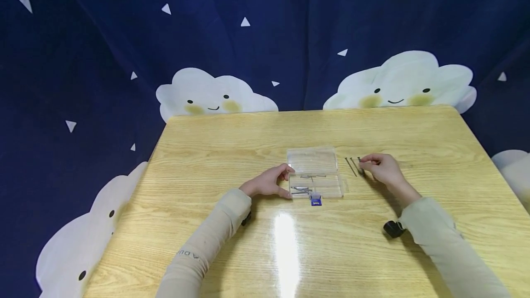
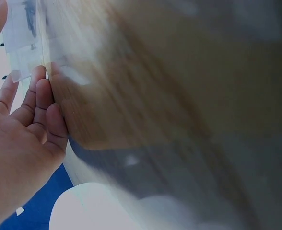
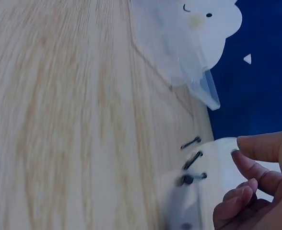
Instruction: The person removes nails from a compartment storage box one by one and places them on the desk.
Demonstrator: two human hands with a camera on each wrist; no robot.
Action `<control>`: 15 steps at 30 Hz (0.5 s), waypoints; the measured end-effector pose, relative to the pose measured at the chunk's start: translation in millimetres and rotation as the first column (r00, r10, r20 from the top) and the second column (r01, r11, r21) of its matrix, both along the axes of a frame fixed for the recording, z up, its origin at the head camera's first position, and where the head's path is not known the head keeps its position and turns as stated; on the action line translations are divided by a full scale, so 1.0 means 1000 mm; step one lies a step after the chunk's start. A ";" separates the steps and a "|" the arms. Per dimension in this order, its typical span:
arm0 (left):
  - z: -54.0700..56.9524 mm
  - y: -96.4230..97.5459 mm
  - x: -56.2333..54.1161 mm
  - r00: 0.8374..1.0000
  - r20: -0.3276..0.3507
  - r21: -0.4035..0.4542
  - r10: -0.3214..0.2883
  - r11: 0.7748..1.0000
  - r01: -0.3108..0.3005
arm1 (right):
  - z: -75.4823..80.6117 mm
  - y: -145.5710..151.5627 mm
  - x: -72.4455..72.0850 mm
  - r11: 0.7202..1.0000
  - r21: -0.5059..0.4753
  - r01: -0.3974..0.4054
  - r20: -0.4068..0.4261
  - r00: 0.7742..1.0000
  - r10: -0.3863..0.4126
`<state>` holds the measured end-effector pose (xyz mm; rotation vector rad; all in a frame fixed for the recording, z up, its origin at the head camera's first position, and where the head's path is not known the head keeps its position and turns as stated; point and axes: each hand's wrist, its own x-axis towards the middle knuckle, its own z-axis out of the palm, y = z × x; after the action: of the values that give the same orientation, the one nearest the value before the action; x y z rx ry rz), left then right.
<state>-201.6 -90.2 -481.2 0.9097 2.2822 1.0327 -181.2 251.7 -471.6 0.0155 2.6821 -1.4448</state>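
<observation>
My left hand (image 1: 271, 181) grips the left end of a clear plastic box (image 1: 333, 191), thumb at the front corner and fingers towards the back. The box lies with its lid (image 1: 312, 161) folded back; a blue tab (image 1: 316, 201) sticks out in front. Several silver nails (image 1: 301, 191) lie in its left compartment, and thinner ones along the back. To the right of the box, three long dark nails (image 1: 351, 168) lie side by side on the table. My right hand (image 1: 383, 169) hovers at the rightmost one. In the right wrist view, its thumb and fingertips (image 3: 246, 142) are slightly apart with nothing between them.
The wooden table (image 1: 223, 151) carries a bright light reflection at the front. A dark blue curtain with white clouds (image 1: 397, 82) hangs behind it and along the sides. A black wrist device (image 1: 393, 229) sits below my right sleeve.
</observation>
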 end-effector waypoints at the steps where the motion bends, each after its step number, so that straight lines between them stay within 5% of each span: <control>1: 0.000 0.000 0.000 1.000 0.000 0.001 -0.001 1.000 0.001 | 0.002 -0.002 0.001 1.000 0.001 -0.007 -0.007 1.000 0.007; 15: 0.001 0.000 0.002 1.000 0.003 0.011 -0.005 1.000 0.005 | -0.001 -0.026 0.005 0.988 0.086 -0.131 -0.213 0.966 0.147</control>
<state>-199.9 -89.8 -480.5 0.9172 2.2723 1.0446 -175.7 225.9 -473.0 -0.3400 2.8382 -1.3818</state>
